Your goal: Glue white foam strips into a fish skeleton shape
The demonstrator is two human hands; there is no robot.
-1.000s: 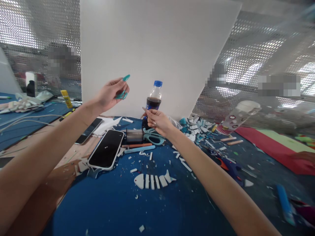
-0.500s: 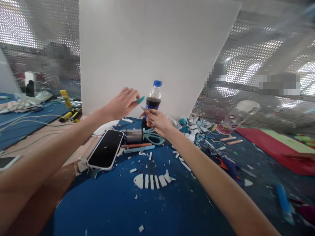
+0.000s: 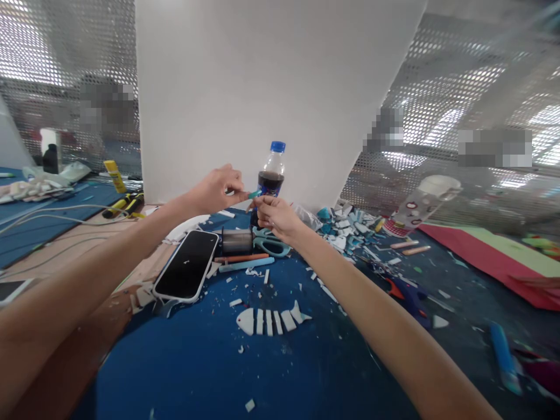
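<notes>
Above the back of the blue work surface, my left hand (image 3: 221,188) pinches a small flat teal piece (image 3: 255,194). My right hand (image 3: 277,217) meets it there with thumb and fingers pressed together, right at the piece; whatever they hold is too small to make out. Behind both hands stands a bottle of dark drink with a blue cap (image 3: 277,147), partly covered by the right hand. Nearer me lies a white fish shape (image 3: 246,321) cut into several separate slices, with head and tail at its ends.
A phone (image 3: 187,266), teal scissors (image 3: 275,245), a dark grey cylinder (image 3: 236,239) and pens (image 3: 247,265) lie below the hands. White and teal scraps (image 3: 350,227) pile up at the right, near a clear cup (image 3: 415,207). A white board (image 3: 280,76) stands behind.
My left hand has lowered slightly, bringing the teal piece down to the fingertips of my right hand. The right hand has barely moved.
</notes>
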